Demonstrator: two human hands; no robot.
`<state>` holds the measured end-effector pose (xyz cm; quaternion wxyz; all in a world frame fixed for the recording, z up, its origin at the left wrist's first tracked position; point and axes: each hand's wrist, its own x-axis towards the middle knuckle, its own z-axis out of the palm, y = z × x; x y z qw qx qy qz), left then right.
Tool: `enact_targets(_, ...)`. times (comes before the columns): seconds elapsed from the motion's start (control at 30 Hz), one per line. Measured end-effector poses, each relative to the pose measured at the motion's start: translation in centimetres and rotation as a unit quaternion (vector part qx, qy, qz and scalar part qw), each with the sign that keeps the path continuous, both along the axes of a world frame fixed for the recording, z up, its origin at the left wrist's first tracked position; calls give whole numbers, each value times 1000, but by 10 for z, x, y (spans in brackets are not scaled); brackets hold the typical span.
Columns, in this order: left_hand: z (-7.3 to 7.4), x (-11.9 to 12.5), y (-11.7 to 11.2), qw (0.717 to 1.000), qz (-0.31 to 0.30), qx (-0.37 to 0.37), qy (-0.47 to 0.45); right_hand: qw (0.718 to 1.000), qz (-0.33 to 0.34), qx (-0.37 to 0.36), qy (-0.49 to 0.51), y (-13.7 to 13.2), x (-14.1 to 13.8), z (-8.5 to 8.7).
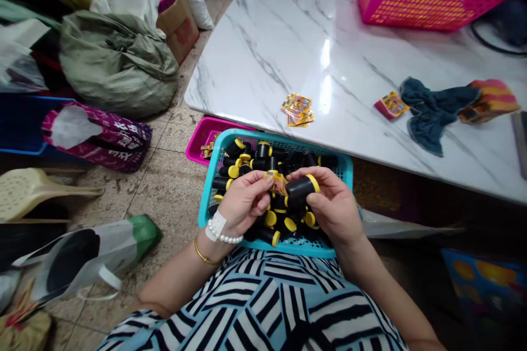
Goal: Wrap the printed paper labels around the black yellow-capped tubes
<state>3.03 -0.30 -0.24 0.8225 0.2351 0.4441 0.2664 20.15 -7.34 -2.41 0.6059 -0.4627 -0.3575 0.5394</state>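
Between thumb and fingers, my left hand (246,200) pinches a small orange printed label (276,182). My right hand (335,203) is closed around a black bottle (300,188) with a yellow cap, tilted so the cap points up and right. The label's right edge meets the near end of this bottle; whether it is stuck there I cannot tell. Both hands are above a turquoise basket (205,197) on my lap. Inside it lie several more black bottles with yellow caps (270,219), jumbled together.
A loose pile of printed labels (297,109) lies near the edge of the marble-patterned table (255,55). To its right are a label stack (392,105) and a dark cloth (436,104). A pink basket (405,5) stands at the back; bags (117,60) crowd the left floor.
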Motion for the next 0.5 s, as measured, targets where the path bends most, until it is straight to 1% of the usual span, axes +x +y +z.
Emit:
enact_targets(0.07,-1,4,-1,1000,3,-6,-9,1000,-3,-6,-23,0,-1,-4)
enact_targets(0.13,-2,5,0,1000,-2,-11,-18,998,-33,-18,-49,-1,-1,-6)
enact_targets(0.2,-5,6,1,1000,-7,-17,-24,994,-70,-30,-82,-3,-1,-6)
enact_targets(0.27,-6,6,2,999,-6,-22,-26,989,-87,-33,-111,-4,-3,-2)
enact_targets(0.37,-7,7,3,999,1,-27,-31,988,-73,-23,-132,-5,-8,6)
enact_targets(0.43,-6,8,3,999,3,-28,-38,990,-64,-18,-124,-4,-12,10)
enact_targets(0.5,-6,8,3,999,-2,-21,-39,991,-71,-24,-107,-3,-14,9)
